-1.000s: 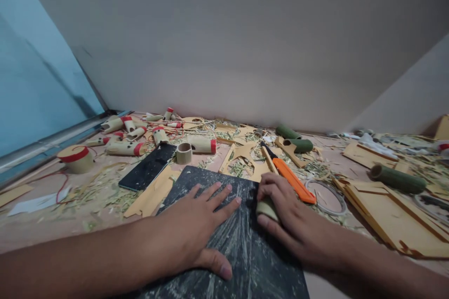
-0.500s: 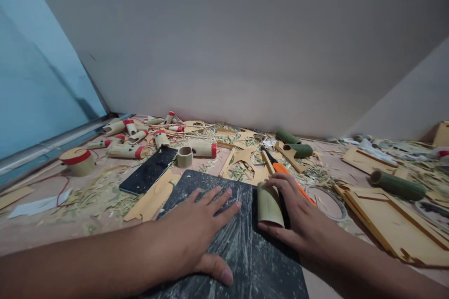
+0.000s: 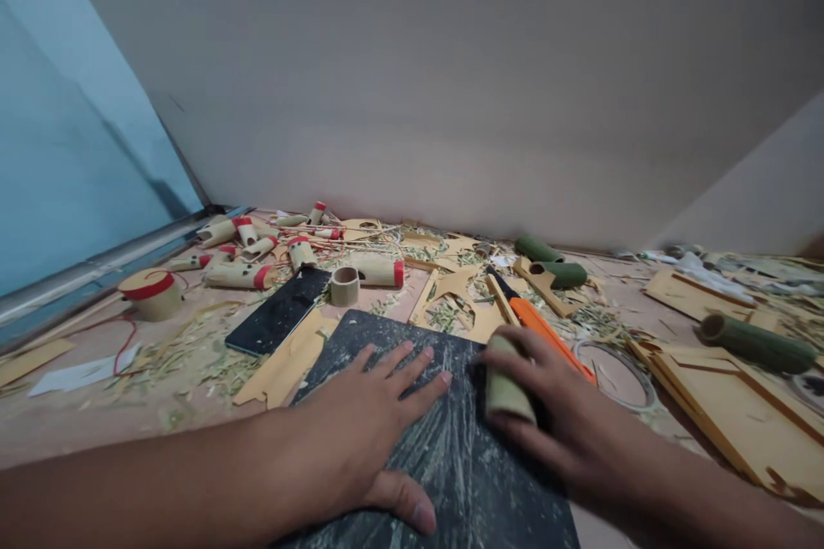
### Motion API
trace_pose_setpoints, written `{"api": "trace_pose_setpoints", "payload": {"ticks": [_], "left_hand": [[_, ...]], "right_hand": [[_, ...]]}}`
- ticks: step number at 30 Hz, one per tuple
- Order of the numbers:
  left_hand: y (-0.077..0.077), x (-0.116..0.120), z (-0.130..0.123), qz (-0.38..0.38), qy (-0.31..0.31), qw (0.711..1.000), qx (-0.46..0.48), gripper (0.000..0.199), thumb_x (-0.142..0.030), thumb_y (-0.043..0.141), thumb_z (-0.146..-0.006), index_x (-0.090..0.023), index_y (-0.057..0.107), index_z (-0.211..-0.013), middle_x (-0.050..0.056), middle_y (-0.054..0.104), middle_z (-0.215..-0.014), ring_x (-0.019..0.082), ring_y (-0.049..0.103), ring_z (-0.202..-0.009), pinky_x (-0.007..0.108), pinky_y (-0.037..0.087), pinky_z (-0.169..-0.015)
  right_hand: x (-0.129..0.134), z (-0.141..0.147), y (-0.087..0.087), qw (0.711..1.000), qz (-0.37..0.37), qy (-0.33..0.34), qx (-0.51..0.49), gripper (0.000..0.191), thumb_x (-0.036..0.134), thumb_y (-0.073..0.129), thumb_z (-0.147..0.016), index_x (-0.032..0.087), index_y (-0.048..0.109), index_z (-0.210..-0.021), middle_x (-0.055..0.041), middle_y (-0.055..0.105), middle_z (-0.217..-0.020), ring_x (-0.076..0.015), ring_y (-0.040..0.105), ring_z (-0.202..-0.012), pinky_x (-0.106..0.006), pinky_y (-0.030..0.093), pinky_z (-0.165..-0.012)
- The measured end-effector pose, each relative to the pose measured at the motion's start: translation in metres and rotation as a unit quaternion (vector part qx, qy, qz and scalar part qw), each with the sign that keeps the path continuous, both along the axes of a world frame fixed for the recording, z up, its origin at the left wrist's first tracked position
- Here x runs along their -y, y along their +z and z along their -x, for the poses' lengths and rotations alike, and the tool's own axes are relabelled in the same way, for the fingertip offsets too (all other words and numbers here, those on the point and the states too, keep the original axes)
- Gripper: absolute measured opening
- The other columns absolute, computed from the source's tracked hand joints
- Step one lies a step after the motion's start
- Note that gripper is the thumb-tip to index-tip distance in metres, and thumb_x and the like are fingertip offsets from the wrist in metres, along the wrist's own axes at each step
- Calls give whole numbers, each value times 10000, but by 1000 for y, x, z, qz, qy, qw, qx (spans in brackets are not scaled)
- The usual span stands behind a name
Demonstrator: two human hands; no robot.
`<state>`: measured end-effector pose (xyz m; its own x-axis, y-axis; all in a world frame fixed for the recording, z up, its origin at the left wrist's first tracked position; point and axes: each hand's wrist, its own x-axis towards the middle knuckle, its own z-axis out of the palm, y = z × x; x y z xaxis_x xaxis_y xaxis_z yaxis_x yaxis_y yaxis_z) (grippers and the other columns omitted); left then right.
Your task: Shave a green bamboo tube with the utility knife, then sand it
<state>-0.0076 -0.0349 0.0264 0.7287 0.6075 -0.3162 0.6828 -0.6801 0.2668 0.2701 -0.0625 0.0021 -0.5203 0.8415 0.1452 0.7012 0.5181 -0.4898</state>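
My left hand lies flat with its fingers spread on a dark, scratched board dusted with pale specks. At the board's right side, my right hand is closed around a short pale bamboo tube, thumb at the near end and fingers over the far end. That hand is blurred by motion. Just beyond it lies an orange-handled tool with a dark front part, perhaps a cutter. A short bamboo ring stands past the board's far edge, near a black phone-like slab.
Bamboo pieces with red bands and red cord lie at the far left. Green bamboo tubes and thin wooden sheets are on the right, by a roll of tape. Shavings cover much of the surface; a grey panel rises behind.
My right hand and the bamboo tube have shifted slightly right on the board, and the hand is more blurred. My left hand keeps its place on the board. The view has tilted a little.
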Motion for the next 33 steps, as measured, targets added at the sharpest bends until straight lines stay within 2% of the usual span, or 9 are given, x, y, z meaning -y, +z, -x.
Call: {"api": "trace_pose_setpoints", "payload": {"ticks": [3, 7, 11, 14, 18, 21, 25, 28, 33], "left_hand": [[1, 0, -2, -2, 3, 1000, -8, 1104, -876, 572, -844, -235, 262, -1687, 200, 161, -1730, 458, 143, -1610, 717, 229, -1248], [5, 0, -5, -2, 4, 1000, -27, 1120, -864, 580, -849, -201, 251, -1689, 222, 129, -1722, 481, 149, -1604, 742, 247, -1224], [7, -1, -6, -1, -1, 999, -54, 1114, -877, 548, -857, -217, 228, -1696, 200, 107, -1730, 470, 137, -1609, 728, 245, -1234], [7, 0, -6, 0, 2, 999, -48, 1114, -877, 548, -858, -236, 201, -1700, 189, 85, -1735, 470, 112, -1609, 742, 232, -1231], [11, 1, -7, 5, 2, 998, -55, 1106, -848, 573, -872, -209, 206, -1697, 211, 97, -1723, 464, 121, -1608, 727, 237, -1238], [12, 2, -8, -4, 2, 998, -59, 1107, -843, 578, -873, -191, 223, -1694, 223, 98, -1719, 475, 131, -1604, 725, 252, -1232], [9, 2, -6, -17, -2, 999, -38, 1098, -870, 545, -867, -200, 260, -1690, 218, 154, -1721, 463, 164, -1605, 691, 266, -1243], [5, 2, -3, -10, 0, 1000, -29, 1107, -866, 554, -865, -198, 241, -1691, 214, 116, -1725, 471, 133, -1608, 730, 246, -1232], [2, 0, -2, 3, 3, 1000, 4, 1138, -894, 542, -843, -186, 251, -1685, 221, 128, -1717, 473, 131, -1608, 766, 214, -1224]], "right_hand": [[1, 0, 5, 993, 43, 112, 19, 638, 358, 777, -902, 330, 564, -1503, -147, 451, -1607, -369, 540, -1421, -505, 523, -1124], [-2, -1, 6, 999, 10, 19, 32, 547, 376, 663, -988, 256, 554, -1510, -204, 452, -1583, -389, 542, -1405, -584, 483, -1140], [-6, -3, 5, 993, 36, 112, 33, 690, 383, 764, -908, 321, 521, -1552, -150, 438, -1624, -375, 510, -1443, -528, 493, -1141], [-8, -2, 5, 1000, -3, 14, 20, 508, 357, 673, -982, 275, 600, -1478, -192, 506, -1538, -383, 585, -1348, -597, 494, -1111], [-11, 2, 6, 991, 34, 130, 16, 664, 407, 770, -906, 306, 555, -1527, -148, 467, -1587, -357, 545, -1400, -501, 510, -1121], [-13, 5, 7, 999, -9, 26, 16, 537, 340, 673, -973, 243, 581, -1493, -186, 532, -1485, -354, 594, -1322, -565, 497, -1114], [-14, 8, 8, 990, 30, 134, 31, 760, 396, 796, -864, 293, 515, -1564, -148, 470, -1585, -365, 517, -1422, -514, 478, -1152], [-13, 6, 8, 998, 13, 14, 55, 606, 392, 659, -987, 243, 511, -1555, -192, 491, -1533, -362, 571, -1365, -572, 475, -1138], [-2, 6, 6, 997, 71, 40, 10, 766, 353, 801, -863, 219, 423, -1514, -174, 537, -1490, -344, 580, -1335, -496, 525, -1100]]}}
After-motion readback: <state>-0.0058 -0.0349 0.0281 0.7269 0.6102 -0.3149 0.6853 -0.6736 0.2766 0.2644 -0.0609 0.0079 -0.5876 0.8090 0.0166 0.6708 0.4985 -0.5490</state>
